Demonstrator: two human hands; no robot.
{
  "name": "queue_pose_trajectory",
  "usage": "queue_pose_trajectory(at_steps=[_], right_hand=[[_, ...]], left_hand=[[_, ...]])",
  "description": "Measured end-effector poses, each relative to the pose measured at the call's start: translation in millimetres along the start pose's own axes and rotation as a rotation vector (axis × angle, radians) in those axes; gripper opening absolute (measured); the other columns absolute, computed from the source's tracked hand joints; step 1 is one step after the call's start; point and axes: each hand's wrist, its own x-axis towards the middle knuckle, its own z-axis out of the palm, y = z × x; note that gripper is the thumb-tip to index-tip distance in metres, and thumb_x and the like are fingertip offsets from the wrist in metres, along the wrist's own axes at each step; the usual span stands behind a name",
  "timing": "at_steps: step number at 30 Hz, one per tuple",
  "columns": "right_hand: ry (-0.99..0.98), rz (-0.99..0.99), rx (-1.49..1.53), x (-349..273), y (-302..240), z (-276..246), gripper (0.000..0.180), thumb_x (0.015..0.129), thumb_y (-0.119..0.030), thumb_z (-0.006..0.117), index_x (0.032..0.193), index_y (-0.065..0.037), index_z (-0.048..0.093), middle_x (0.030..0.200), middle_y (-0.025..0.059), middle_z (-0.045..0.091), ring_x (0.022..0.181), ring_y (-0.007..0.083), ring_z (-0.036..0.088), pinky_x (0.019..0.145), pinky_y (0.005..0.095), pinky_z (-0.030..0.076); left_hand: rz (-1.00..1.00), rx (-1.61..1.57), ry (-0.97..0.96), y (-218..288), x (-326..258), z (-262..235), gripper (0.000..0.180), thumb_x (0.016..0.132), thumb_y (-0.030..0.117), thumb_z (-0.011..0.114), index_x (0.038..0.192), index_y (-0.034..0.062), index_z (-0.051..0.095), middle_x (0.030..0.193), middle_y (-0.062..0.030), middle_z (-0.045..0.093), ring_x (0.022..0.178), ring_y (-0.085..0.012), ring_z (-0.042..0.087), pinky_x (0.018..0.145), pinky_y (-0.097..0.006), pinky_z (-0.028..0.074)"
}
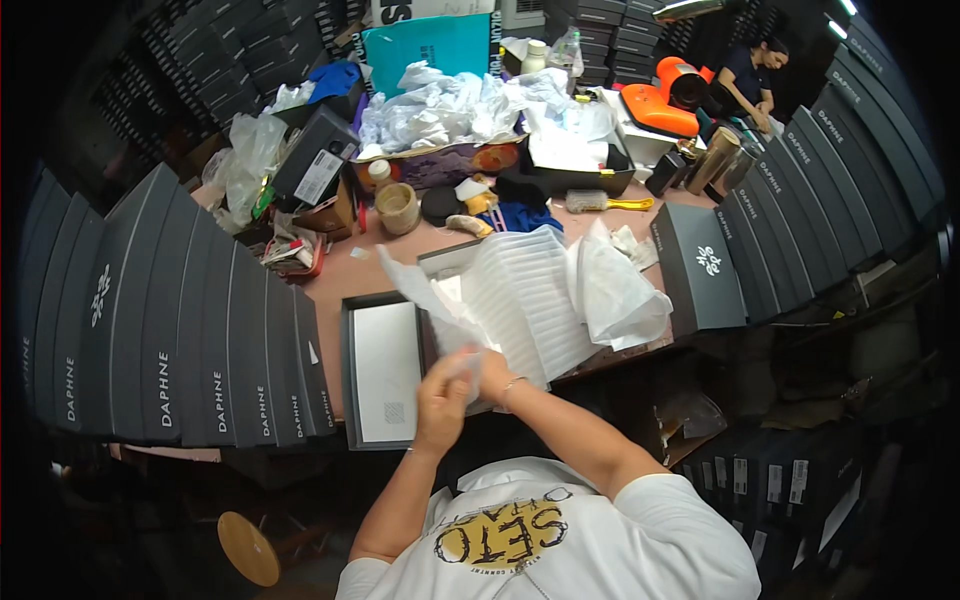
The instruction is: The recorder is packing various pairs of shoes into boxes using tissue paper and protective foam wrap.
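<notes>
Both hands' fingers, left hand (443,395) and right hand (492,372), pinching white tissue paper (530,300) over an open box (440,262)

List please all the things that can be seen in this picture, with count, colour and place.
white tissue paper: several sheets, white, spread over the open box at table centre
open box: one, dark grey, under the paper
box lid: one, dark rim with pale inside, at the near table edge, left of the hands
closed box: one, dark grey, right of the paper
stacked boxes: many, dark grey, in rows at left and right
tape roll: one, beige, behind the open box
orange machine: one, orange and black, far right
another person: one, dark top, far right corner
stool: one, wooden, lower left
left hand: holds the paper's near edge
right hand: grips the same paper
</notes>
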Motion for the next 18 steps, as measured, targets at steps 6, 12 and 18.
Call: queue_pose_trajectory(at_steps=[6, 12, 18], right_hand=[[0.462, -0.093, 0.212, -87, -15, -162, 0.054, 0.081, -0.018, 0.068, 0.129, -0.003, 0.048, 0.119, 0.0239, 0.056, 0.113, 0.0384, 0.053, 0.093, 0.0413, 0.045], [0.547, 0.393, -0.264, -144, 117, -228, 0.088, 0.071, -0.004, 0.073, 0.145, -0.014, 0.029, 0.137, 0.0225, 0.042, 0.122, 0.0402, 0.046, 0.095, 0.0442, 0.043], [0.874, 0.193, -0.103, -118, 154, -238, 0.026, 0.079, 0.000, 0.054, 0.103, -0.001, 0.065, 0.097, 0.0213, 0.065, 0.092, 0.0379, 0.063, 0.082, 0.0427, 0.049]], left_hand=[[0.130, 0.465, 0.050, -18, 7, -24, 0.049, 0.094, 0.022, 0.050, 0.133, -0.0078, 0.044, 0.137, -0.0259, 0.044, 0.130, -0.0365, 0.040, 0.109, -0.044, 0.030], [0.185, 1.409, -0.521, -72, 84, 31, 0.064, 0.086, 0.035, 0.057, 0.132, -0.0066, 0.044, 0.138, -0.0246, 0.043, 0.135, -0.0343, 0.032, 0.112, -0.051, 0.017], [-0.178, 1.717, -0.904, -82, 114, 53, 0.059, 0.072, 0.037, 0.067, 0.118, 0.0012, 0.059, 0.119, -0.0171, 0.059, 0.117, -0.0259, 0.052, 0.106, -0.046, 0.024]])
